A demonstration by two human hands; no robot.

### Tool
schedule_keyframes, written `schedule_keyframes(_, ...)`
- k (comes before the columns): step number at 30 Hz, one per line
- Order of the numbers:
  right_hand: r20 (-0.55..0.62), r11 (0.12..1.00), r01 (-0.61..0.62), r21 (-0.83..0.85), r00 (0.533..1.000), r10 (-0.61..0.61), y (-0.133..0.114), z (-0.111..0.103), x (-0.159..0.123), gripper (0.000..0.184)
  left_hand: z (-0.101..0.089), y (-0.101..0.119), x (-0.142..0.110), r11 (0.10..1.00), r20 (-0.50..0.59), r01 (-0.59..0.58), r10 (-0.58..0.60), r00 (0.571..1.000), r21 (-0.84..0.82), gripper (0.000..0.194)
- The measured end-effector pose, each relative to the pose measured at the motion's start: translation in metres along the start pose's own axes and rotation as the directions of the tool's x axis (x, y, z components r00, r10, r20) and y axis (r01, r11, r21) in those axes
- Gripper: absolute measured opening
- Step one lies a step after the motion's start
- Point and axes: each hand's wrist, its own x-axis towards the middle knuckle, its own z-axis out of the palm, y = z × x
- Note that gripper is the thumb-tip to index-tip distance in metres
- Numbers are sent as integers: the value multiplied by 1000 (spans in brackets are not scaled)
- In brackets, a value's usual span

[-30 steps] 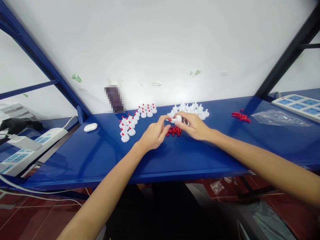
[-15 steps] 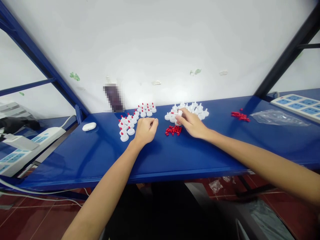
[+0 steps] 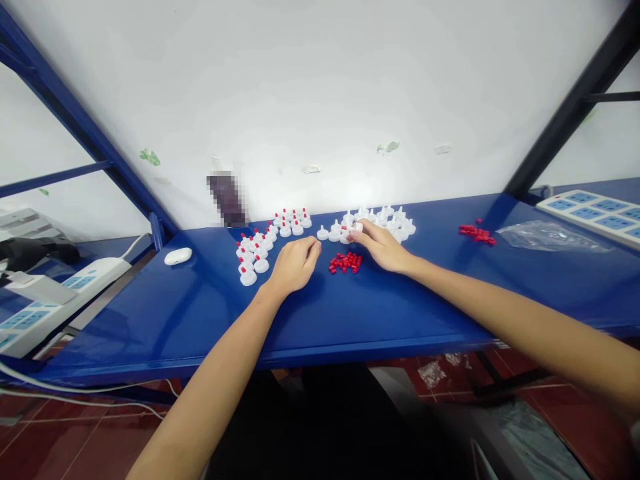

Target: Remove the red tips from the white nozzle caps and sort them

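Note:
My right hand (image 3: 385, 247) pinches a white nozzle cap (image 3: 356, 229) lying sideways, its red tip pointing left. Just behind and beside it stand several white nozzle caps (image 3: 404, 227) with bare spouts, one of them at the left edge of the group. My left hand (image 3: 296, 265) rests closed over the table, fingers curled; whatever they may hold is hidden. Between the hands lies a pile of small red tip caps (image 3: 345, 263). To the left of my left hand, several white nozzle caps with red tips (image 3: 261, 265) stand in rows.
The blue table (image 3: 350, 313) meets a white wall at the back. A second red pile (image 3: 477, 235) and a clear plastic bag (image 3: 550, 237) lie at right. A white oval case (image 3: 178, 256) sits at left. Power strips (image 3: 595, 213) and blue frame posts flank the table.
A bare white nozzle cap now shows farther left, near my left fingertips. My left fingers have shifted slightly. My right hand keeps its pinch on the red-tipped nozzle cap.

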Motion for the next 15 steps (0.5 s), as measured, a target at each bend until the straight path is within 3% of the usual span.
schedule_keyframes(5,-40,995,30,94,999,-27,-3,-2,0,41,1,0,0,999,-6,-18,18,1000,37,33)
schedule_keyframes(11,-92,993,90,74,992,-83,-14,-1,-3,37,6,-9,-1,997,26,77,-77,997,1,30)
schedule_keyframes(15,-124,993,90,73,989,-81,-15,-3,-3,34,16,-17,4,985,82,76,-89,993,152,31)
